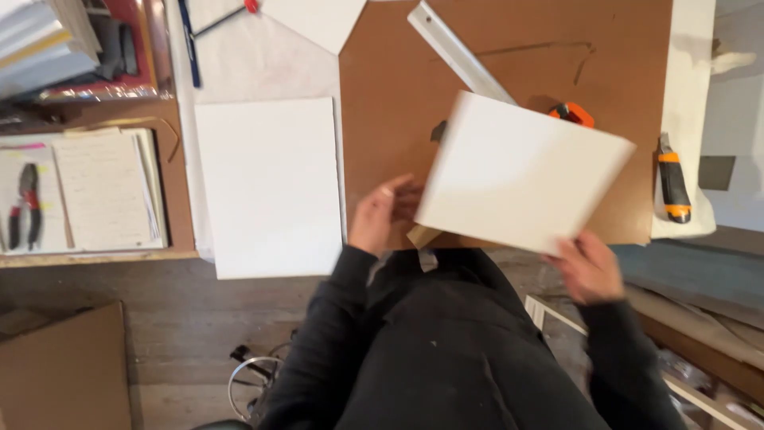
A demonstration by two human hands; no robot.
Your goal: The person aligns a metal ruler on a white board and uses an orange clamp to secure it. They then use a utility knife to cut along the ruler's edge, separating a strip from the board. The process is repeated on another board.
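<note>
From the head view, 2 hands hold a white board [521, 171] tilted above the brown surface [382, 95], the left hand [383, 215] in a closed grip on its left edge, the right hand [590, 267] clasping its lower right corner, a ruler [458, 52] behind it.

Wooden plank floor [183, 318]; brown worktable [382, 95].
</note>
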